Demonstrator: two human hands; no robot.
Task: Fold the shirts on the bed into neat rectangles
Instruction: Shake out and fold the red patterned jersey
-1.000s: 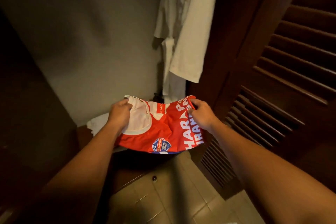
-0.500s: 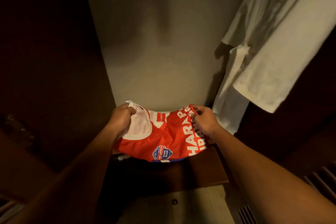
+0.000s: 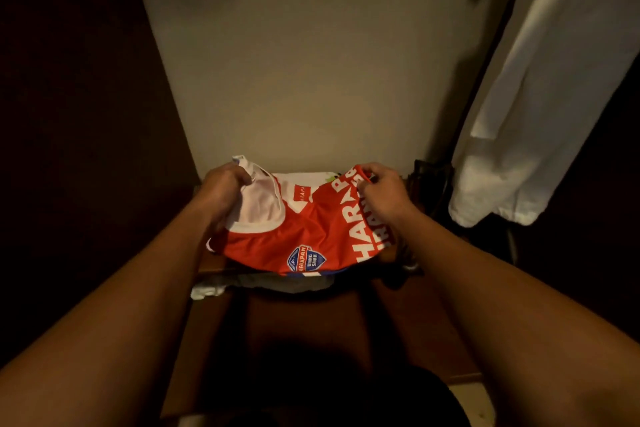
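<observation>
Forearms: both reach forward from the bottom of the view, converging on the cloth over a dark wooden surface.
Left hand: fingers curled round the white collar end of the shirt, bunching it in a closed grasp.
Right hand: thumb and fingers pinch the red edge at the printed lettering.
Red shirt: already folded to a compact shape, held between both hands just above a wooden shelf and some pale folded cloth beneath it; whether it touches that cloth yet is hard to tell in this dim light.
What changed: a second ago the view faced a louvred door to the right, with floor tiles below; now it faces squarely into the alcove, and the shirt, gripped the same way throughout, sits lower over the shelf.
Meaning for the task: the folding of this shirt looks finished, and the step in hand seems to be stowing it on the stack, well away from any bed.
Back wall: plain and pale.
White garment: hangs at the far right, apart from the hands.
</observation>
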